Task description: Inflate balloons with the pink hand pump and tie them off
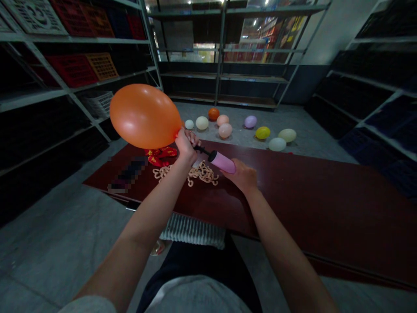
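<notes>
**Orange balloon (143, 115) and pink hand pump (224, 163) held over a dark red table (309, 195)**

From here I see the left hand (186, 145) closed tightly around the balloon's neck, right by the pump's black end. The right hand (243, 175) is wrapped around the pink barrel. The swollen balloon sits in the air above the table's far left side. Below, curled beige pieces (206, 172) lie heaped near a red patterned cloth item (159, 160). Smaller balloons (225, 130) dot the floor (237, 141) beyond.
</notes>
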The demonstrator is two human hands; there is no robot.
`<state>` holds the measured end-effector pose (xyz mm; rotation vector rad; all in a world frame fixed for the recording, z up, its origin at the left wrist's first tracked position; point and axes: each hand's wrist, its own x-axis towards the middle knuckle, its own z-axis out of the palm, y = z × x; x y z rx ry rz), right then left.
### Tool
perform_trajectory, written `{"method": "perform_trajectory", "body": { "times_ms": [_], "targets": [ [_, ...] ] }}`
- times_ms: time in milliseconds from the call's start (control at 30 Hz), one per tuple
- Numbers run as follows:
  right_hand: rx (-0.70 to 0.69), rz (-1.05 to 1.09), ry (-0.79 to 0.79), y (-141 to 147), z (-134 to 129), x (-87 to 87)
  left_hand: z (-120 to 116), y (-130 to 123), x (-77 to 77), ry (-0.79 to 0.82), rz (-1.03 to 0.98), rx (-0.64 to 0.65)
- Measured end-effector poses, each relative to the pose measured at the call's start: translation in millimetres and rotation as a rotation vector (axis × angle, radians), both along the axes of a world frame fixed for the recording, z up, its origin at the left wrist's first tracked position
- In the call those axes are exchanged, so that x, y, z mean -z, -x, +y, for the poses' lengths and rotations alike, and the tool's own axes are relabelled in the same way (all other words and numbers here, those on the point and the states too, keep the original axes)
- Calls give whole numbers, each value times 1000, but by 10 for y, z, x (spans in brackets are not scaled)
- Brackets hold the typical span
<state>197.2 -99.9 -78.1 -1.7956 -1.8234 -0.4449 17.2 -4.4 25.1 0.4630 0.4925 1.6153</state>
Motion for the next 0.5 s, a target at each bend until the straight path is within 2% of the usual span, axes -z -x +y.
{"method": "perform_trajectory", "body": {
  "times_ms": [167,333,400,500],
  "targets": [
    [-32,-8,28,-18,-32,-23,30,362,-105,18,9,-39],
    [-53,14,53,-10,-46,-55,-4,671,-402,4,13,-71],
    [-74,49,54,6,-53,-61,-26,705,-552,-16,31,-83],
    [-110,127,33,21,-66,-52,-56,619,-755,-80,53,-69]
  ]
}}
